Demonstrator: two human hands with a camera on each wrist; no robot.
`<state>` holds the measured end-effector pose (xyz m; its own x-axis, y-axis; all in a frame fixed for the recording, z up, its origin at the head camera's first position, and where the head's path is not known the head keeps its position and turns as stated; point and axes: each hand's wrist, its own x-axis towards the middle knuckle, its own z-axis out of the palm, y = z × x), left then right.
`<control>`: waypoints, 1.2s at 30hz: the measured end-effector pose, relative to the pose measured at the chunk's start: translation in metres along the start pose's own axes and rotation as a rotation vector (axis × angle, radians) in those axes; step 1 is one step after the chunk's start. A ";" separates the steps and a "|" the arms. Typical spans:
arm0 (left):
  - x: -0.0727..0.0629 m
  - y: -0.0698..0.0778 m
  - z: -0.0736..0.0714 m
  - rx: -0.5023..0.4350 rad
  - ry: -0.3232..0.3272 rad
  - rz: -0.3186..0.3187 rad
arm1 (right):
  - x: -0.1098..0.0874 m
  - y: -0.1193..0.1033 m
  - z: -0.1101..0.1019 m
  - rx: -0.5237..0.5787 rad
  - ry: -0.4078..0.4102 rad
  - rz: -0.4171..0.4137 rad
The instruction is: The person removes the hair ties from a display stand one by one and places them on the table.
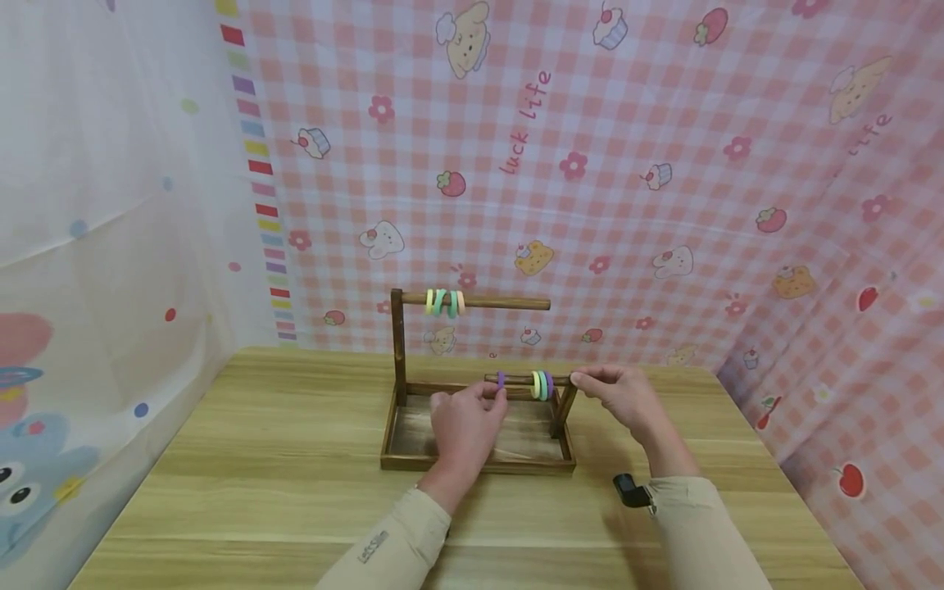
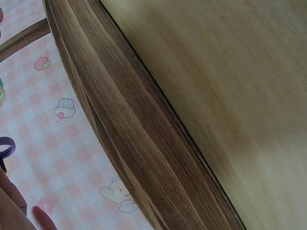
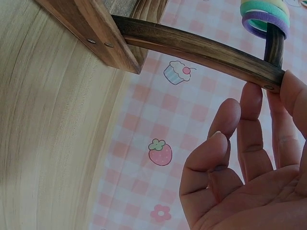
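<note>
A wooden stand [image 1: 398, 344] with a tray base carries two horizontal rods. At the free end of the lower rod, my left hand [image 1: 466, 422] pinches a purple hair tie [image 1: 501, 380] that hangs around the rod. In the left wrist view that purple hair tie [image 2: 7, 146] shows at the left edge, just above the fingers. My right hand [image 1: 615, 397] grips the top of the short post [image 3: 201, 50] between thumb and fingers. Beside that post, yellow, mint and purple hair ties [image 3: 265, 21] encircle the lower rod.
Several yellow, green and peach hair ties [image 1: 446, 303] hang on the higher rod [image 1: 509, 303]. The stand's tray [image 1: 479, 467] rests on a wooden table [image 1: 280, 459]. A black device [image 1: 630, 490] sits at the right wrist. Patterned cloth [image 1: 590, 213] hangs behind.
</note>
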<state>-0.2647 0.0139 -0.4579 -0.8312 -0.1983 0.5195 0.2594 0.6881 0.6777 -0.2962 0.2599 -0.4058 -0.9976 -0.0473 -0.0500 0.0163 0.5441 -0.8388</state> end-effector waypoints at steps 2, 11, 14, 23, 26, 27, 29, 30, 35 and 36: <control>0.000 -0.002 -0.002 -0.001 -0.007 -0.011 | 0.000 0.000 0.000 -0.004 0.003 -0.003; 0.001 -0.010 -0.006 0.018 0.020 0.001 | -0.001 0.001 0.001 -0.008 0.010 -0.011; 0.001 -0.012 -0.007 0.026 0.040 0.023 | -0.002 0.001 0.000 -0.009 0.007 -0.019; 0.001 -0.015 -0.013 -0.003 0.030 0.011 | 0.000 0.001 0.001 -0.001 0.005 -0.017; 0.001 -0.017 -0.016 -0.009 0.029 0.008 | 0.001 0.000 0.001 0.000 0.006 -0.009; 0.000 -0.018 -0.016 -0.007 0.032 0.011 | 0.001 0.000 0.000 -0.003 0.002 -0.011; 0.000 -0.019 -0.017 0.000 0.037 0.019 | 0.001 0.000 0.000 -0.003 -0.001 -0.012; -0.001 -0.020 -0.017 0.004 0.041 0.025 | 0.001 0.000 0.000 -0.003 0.000 -0.010; -0.002 -0.024 -0.021 0.007 0.020 0.035 | 0.000 0.000 -0.001 -0.004 -0.004 -0.017; -0.002 -0.025 -0.023 0.007 0.009 0.035 | 0.000 0.000 -0.001 -0.004 -0.006 -0.020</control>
<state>-0.2588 -0.0185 -0.4637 -0.8170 -0.1807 0.5476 0.2845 0.6997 0.6553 -0.2964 0.2609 -0.4058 -0.9973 -0.0631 -0.0363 -0.0041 0.5461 -0.8377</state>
